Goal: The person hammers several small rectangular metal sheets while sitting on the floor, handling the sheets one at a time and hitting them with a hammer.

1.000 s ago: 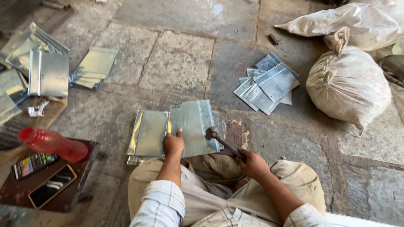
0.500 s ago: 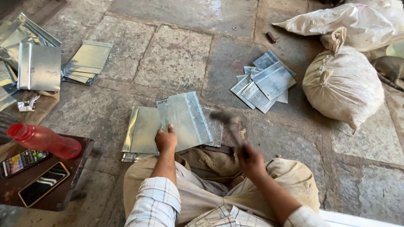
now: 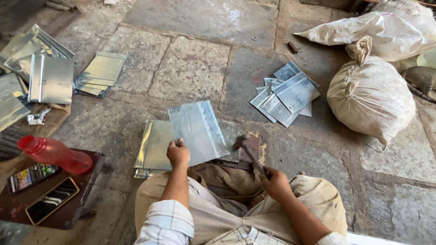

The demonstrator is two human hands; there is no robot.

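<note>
Worn stone paving (image 3: pixel 195 68) spreads bare toward twelve o'clock. The left hand (image 3: pixel 178 153) grips a tilted metal sheet (image 3: pixel 198 131) at centre above a flat stack (image 3: pixel 154 147); the right hand (image 3: pixel 274 183) is closed around a hammer (image 3: pixel 249 152). Tied sack (image 3: pixel 370 95) at two o'clock; red bottle (image 3: pixel 54 155) at nine.

Blurred by motion: dark hammer head (image 3: pixel 240 141), shape unclear. Hidden inside the clenched right hand (image 3: pixel 274 182): lower end of the wooden handle. Covered by the raised grey metal sheet (image 3: pixel 199 131): part of the flat stack of shiny metal sheets (image 3: pixel 154 147) beneath, count impossible to tell. Concealed by the left hand (image 3: pixel 178 153): near corner of that raised sheet. Cut off at the left edge: pile of folded metal sheets (image 3: pixel 27 68). Cut off at the right edge: grey furry animal (image 3: pixel 422 79), only partly seen. Too small to tell: little dark cylinder (image 3: pixel 293 47) on the stone floor (image 3: pixel 200 68).
</note>
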